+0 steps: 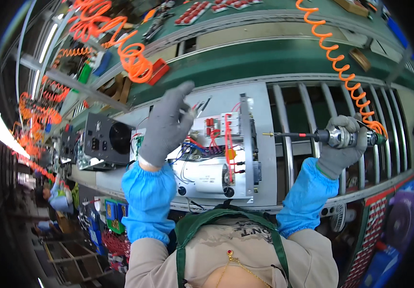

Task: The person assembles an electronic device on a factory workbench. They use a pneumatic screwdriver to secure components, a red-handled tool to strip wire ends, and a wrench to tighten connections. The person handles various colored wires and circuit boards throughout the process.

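Observation:
My right hand (344,149), in a grey glove, is wrapped round a pneumatic screwdriver (339,138) held level. Its long dark bit points left, with a small brass-coloured piece (268,134) at the tip, just right of the open metal chassis (250,149). My left hand (166,127), also gloved in grey, hovers over the chassis's left part, fingers stretched and apart, with nothing seen in them. Inside the chassis sit a silver cylinder (202,178), red and blue wires (228,144) and a white block with red parts (223,125). My left hand hides some of the interior.
Metal rollers (308,105) lie right of the grey board (264,182) under the chassis. A dark housing with a fan (103,139) stands to the left. Orange coiled hoses (336,60) hang overhead, one reaching the screwdriver. Another person (60,199) is far left.

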### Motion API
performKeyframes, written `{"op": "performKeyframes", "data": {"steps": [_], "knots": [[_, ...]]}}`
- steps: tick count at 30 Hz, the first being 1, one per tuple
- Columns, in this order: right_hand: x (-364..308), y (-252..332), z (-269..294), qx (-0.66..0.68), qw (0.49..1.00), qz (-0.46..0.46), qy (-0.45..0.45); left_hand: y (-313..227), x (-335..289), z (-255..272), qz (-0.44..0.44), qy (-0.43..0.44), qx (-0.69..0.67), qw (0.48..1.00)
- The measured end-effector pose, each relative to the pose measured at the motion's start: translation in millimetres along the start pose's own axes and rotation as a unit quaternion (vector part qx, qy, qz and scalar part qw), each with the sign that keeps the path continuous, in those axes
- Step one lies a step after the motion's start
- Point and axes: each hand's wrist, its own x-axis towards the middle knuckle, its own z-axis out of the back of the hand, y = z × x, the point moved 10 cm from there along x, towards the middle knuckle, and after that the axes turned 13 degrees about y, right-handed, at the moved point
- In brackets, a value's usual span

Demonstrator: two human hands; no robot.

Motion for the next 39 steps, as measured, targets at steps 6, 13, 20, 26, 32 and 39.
{"op": "performKeyframes", "data": {"steps": [6,13,20,26,32,39], "knots": [[-3,14,36,-0.099,0.992,0.025,-0.073,33,28,-121,0.0,0.23,-0.085,0.969],[-28,-9,67,-0.186,0.968,-0.002,-0.168,28,25,-135,0.037,0.227,-0.22,0.948],[-35,-12,91,-0.16,0.969,-0.018,-0.187,24,26,-138,0.03,0.227,-0.264,0.937],[-38,-14,94,-0.148,0.969,-0.009,-0.198,13,25,-138,0.005,0.233,-0.283,0.93],[-40,-27,99,-0.148,0.971,-0.026,-0.183,13,25,-135,-0.04,0.208,-0.206,0.955],[-36,-31,95,-0.149,0.973,-0.043,-0.173,23,22,-133,-0.008,0.148,-0.145,0.978]]}}
